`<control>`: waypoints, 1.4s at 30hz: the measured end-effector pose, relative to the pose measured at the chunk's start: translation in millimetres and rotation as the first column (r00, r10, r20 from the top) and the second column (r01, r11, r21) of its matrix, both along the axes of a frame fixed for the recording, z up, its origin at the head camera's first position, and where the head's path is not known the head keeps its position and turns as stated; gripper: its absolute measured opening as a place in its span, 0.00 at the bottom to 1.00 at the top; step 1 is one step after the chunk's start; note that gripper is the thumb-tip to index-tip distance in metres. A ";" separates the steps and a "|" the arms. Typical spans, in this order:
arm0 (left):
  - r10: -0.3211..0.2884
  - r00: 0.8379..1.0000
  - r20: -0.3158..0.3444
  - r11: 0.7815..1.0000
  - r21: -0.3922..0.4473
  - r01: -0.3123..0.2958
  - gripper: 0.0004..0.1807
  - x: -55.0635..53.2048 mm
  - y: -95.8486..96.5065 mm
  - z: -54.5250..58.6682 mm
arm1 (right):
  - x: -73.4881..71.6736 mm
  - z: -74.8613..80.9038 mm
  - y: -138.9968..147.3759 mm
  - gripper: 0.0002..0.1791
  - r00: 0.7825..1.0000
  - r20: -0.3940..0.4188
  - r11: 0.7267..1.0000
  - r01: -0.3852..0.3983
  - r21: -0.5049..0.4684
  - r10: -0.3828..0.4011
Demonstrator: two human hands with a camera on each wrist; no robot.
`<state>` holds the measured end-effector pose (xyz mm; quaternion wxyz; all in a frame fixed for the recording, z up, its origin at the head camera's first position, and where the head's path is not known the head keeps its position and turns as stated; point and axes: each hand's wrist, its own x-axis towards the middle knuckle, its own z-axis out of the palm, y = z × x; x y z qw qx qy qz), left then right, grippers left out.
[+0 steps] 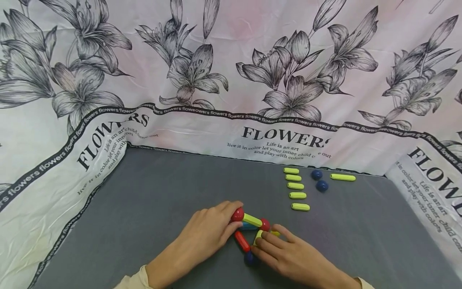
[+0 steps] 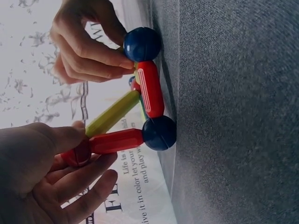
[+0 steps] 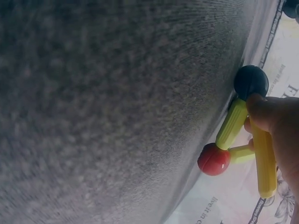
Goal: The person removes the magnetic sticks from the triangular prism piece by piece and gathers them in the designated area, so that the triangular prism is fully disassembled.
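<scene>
A frame of magnetic rods and balls stands on the dark table between both hands. My left hand (image 1: 205, 228) pinches a red ball (image 2: 77, 154) at its upper corner. From that ball a red rod (image 2: 117, 141) runs down to a blue ball (image 2: 160, 133), and a yellow-green rod (image 1: 252, 220) reaches a second red ball (image 1: 265, 224). Another red rod (image 2: 150, 88) joins two blue balls along the table. My right hand (image 1: 292, 253) holds a yellow rod (image 3: 264, 163), its thumb against a blue ball (image 3: 251, 81) at the near corner. A blue rod (image 1: 249, 226) shows behind.
Several short yellow-green rods (image 1: 295, 186) lie in a column at the back right. Beside them are two loose blue balls (image 1: 322, 186) and a longer yellow-green rod (image 1: 343, 177). A flower-printed cloth (image 1: 202, 132) rises along the table's back and sides.
</scene>
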<state>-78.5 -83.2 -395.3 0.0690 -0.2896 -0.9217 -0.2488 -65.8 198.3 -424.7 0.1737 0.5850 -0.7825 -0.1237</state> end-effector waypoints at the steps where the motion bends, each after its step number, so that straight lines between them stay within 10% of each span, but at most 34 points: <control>1: 0.000 1.000 0.004 1.000 -0.002 0.000 0.23 0.0 0.4 0.1 | 0.8 -0.5 0.0 0.26 1.000 -0.005 1.000 0.001 -0.008 -0.001; 3: -0.001 1.000 0.006 1.000 -0.001 0.001 0.24 -0.1 0.7 -0.2 | 1.8 -1.2 0.1 0.37 1.000 -0.008 1.000 0.002 -0.022 -0.002; 7: -0.004 1.000 -0.007 1.000 0.000 0.004 0.24 -0.3 0.8 -0.3 | 3.2 1.8 0.9 0.16 1.000 0.010 1.000 0.012 0.006 -0.012; 11: -0.003 1.000 -0.018 1.000 0.002 0.003 0.24 0.1 0.9 -0.6 | 4.1 3.7 0.9 0.35 1.000 0.025 0.999 0.017 0.030 -0.018; 25: -0.010 1.000 -0.007 1.000 0.005 0.010 0.24 -0.2 3.0 1.4 | 9.6 2.2 2.4 0.18 0.998 0.049 0.999 0.034 -0.031 -0.032; 33: -0.008 1.000 0.001 1.000 -0.009 0.008 0.24 -0.4 4.1 2.6 | 8.5 7.0 7.8 0.33 0.998 0.015 0.990 0.059 -0.129 -0.057; 42: -0.003 1.000 0.012 1.000 -0.031 0.003 0.24 -0.9 2.9 1.3 | -1.4 12.4 44.3 0.14 0.940 0.240 0.929 0.295 -0.222 -0.241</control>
